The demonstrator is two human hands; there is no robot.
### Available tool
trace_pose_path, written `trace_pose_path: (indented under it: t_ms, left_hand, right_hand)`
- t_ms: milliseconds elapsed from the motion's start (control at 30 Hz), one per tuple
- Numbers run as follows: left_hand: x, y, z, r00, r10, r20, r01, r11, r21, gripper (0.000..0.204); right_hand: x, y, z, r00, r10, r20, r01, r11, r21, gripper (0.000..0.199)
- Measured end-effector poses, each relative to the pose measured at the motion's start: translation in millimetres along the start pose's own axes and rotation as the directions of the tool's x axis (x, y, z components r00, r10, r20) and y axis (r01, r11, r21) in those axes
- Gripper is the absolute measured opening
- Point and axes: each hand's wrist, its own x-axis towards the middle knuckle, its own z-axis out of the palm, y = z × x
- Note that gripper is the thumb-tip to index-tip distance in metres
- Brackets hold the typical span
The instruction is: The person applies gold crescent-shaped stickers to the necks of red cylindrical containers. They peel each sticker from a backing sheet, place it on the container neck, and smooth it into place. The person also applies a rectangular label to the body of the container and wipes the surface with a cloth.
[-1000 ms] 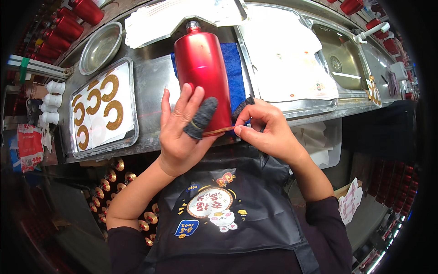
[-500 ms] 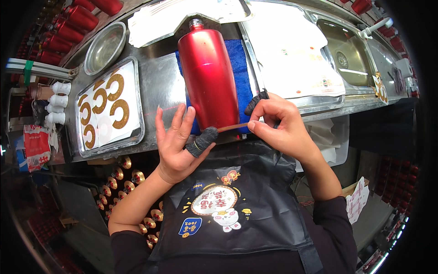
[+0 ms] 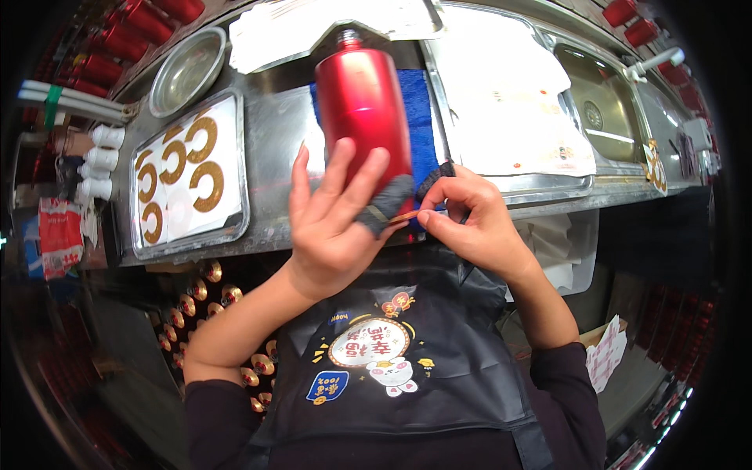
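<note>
A glossy red bottle [image 3: 362, 102] lies on a blue cloth [image 3: 423, 125], its threaded silver neck facing away from me. My left hand [image 3: 337, 207] spreads its fingers over the bottle's lower left side. Its thumb, in a dark grey finger cover [image 3: 384, 205], lies by the near base end, against one end of a thin copper-brown strip [image 3: 405, 217]. The strip's other end is pinched between the thumb and index finger of my right hand [image 3: 470, 219], which also wears a dark finger cover. The left thumb partly hides the bottle's base.
Left of the bottle, a metal tray [image 3: 239, 196] holds several gold C-shaped pieces on white backing. A steel bowl [image 3: 188, 72] stands behind it. Right are white cloths [image 3: 509, 94] on a tray and a sink [image 3: 599, 110]. Gold-capped items [image 3: 188, 305] stand below the counter.
My left hand has moved right and up, its fingers now over the bottle's lower part. The hands are closer together, and less of the strip shows between them.
</note>
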Motion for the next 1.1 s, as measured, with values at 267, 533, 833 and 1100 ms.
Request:
trace_pose_path:
  t_ms: [267,533,833,1100]
  left_hand:
    - [-51,-15,-8,0.981,-0.190,0.051,0.196,0.944,-0.264,0.054]
    - [-60,-21,-8,0.995,-0.062,0.082,0.077,0.980,-0.184,0.040]
    - [-37,-18,-13,0.993,0.093,0.077,-0.088,0.993,-0.074,0.040]
    - [-6,-1,-3,0.983,0.169,0.066,-0.172,0.984,0.045,0.038]
  right_hand:
    - [-6,-12,-7,0.999,0.016,0.035,-0.016,1.000,0.022,0.009]
    - [-8,-12,-10,0.999,0.053,-0.014,-0.052,0.997,0.059,0.011]
    - [-5,-3,-10,0.997,0.074,0.005,-0.074,0.996,0.049,0.008]
    - [0,2,-1,0.997,0.075,0.012,-0.075,0.996,0.037,0.010]
